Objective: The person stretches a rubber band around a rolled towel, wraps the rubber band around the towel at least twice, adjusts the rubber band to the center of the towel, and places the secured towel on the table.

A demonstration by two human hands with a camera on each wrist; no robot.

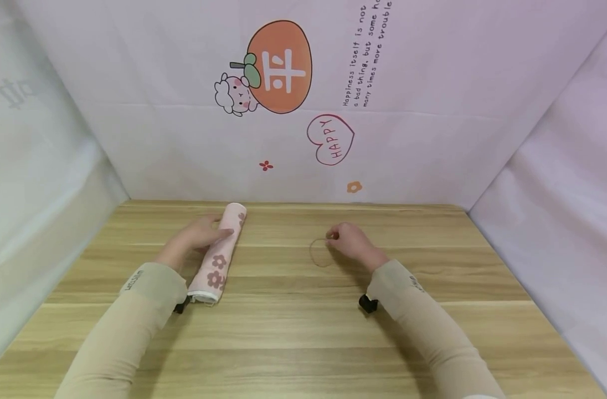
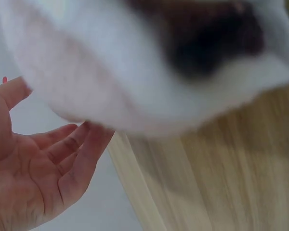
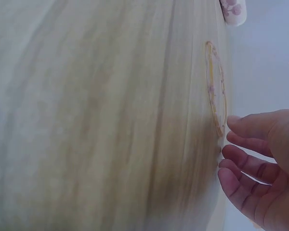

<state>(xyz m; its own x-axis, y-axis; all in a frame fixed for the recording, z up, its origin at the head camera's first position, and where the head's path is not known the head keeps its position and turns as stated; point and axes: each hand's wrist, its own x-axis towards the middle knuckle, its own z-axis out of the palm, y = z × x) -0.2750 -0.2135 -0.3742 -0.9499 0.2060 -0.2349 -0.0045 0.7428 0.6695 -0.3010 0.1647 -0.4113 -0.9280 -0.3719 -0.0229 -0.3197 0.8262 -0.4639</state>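
A pink rolled-up towel with darker flower prints and white edges lies slantwise on the left of the table. My left hand grips its upper half, thumb on top and fingers on the far left side. In the left wrist view, the towel's blurred white end fills the top, and the hand's palm shows beside it. A thin tan rubber band lies as a loop right of centre. My right hand is at the band's right side, fingers loosely bent; in the right wrist view the fingertips are beside its near end.
The wood-grain table runs up to a white printed cloth backdrop. White cloth walls stand on the left and right. A small black camera piece sits under the right wrist.
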